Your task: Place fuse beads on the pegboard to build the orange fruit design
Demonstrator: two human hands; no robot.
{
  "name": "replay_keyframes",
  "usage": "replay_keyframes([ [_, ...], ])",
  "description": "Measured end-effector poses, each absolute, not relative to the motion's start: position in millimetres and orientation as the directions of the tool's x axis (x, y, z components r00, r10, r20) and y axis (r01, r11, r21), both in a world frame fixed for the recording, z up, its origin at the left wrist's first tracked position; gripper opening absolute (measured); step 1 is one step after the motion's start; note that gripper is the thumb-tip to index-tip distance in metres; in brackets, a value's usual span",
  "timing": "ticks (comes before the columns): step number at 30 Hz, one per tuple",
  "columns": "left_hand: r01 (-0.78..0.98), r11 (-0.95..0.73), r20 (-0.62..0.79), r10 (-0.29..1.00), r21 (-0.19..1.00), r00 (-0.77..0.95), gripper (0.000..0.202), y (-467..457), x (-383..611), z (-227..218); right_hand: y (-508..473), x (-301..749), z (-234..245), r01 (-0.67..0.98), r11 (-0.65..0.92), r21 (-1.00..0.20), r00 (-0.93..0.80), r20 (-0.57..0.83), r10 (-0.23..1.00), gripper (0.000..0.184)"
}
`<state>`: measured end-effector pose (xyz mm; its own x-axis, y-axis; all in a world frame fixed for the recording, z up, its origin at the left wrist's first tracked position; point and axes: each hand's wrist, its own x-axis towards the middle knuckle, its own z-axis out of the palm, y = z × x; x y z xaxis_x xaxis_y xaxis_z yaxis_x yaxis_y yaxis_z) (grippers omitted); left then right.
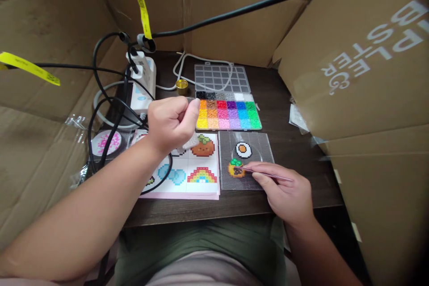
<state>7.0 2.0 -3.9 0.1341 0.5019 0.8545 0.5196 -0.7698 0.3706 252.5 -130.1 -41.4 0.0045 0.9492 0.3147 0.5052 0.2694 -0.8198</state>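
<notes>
- My right hand (283,187) is pinched on the pink tweezers (268,172); their tip reaches the orange fruit design (236,169), green-leaved and dark in the middle, on the clear pegboard (259,145).
- The egg design (243,149) sits just beyond it on the same board.
- My left hand (172,120) is curled into a fist above the pattern sheet (203,191), fingers together; I cannot tell whether anything is inside.
- The bead box (231,129) lies beyond the pegboard, its compartments filled by colour: black, grey, white and a pale one in the far row, then orange, brown, red, purple, blue and green, with yellows, pinks, lilacs, lighter blues and greens nearer me.
- Its clear gridded lid (223,78) is folded back flat, with the white cable (201,56) looping over it.
- The white dish (94,144), over to my left, holds scattered pink beads, partly behind black cords (90,140).
- The small gold cup (182,91) stands near the lid; I cannot make out its contents.
</notes>
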Motion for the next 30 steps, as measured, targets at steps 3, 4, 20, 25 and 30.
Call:
replay_keyframes([
  [3, 0.515, -0.771, 0.852, 0.505, 0.375, 0.136, 0.049, 2, 7, -4, -130, 253, -41, 0.511, 0.270, -0.816, 0.001, 0.315, 0.949, 0.021],
  [4, 0.512, -0.775, 0.855, 0.500, 0.371, 0.136, 0.049, 2, 7, -4, -130, 253, -41, 0.512, 0.273, -0.815, -0.002, 0.316, 0.949, 0.021],
  [20, 0.522, -0.775, 0.863, 0.487, 0.356, 0.134, 0.049, 1, 7, -3, -131, 259, -24, 0.410, 0.358, -0.839, 0.070, 0.420, 0.905, 0.025],
  [25, 0.504, -0.786, 0.869, 0.478, 0.359, 0.126, 0.048, 1, 7, -4, -85, 258, 12, 0.388, 0.451, -0.804, 0.116, 0.528, 0.841, 0.020],
  [30, 0.509, -0.786, 0.869, 0.476, 0.351, 0.136, 0.048, 1, 6, -2, -14, 231, 28, 0.357, 0.367, -0.859, 0.035, 0.405, 0.914, 0.008],
])
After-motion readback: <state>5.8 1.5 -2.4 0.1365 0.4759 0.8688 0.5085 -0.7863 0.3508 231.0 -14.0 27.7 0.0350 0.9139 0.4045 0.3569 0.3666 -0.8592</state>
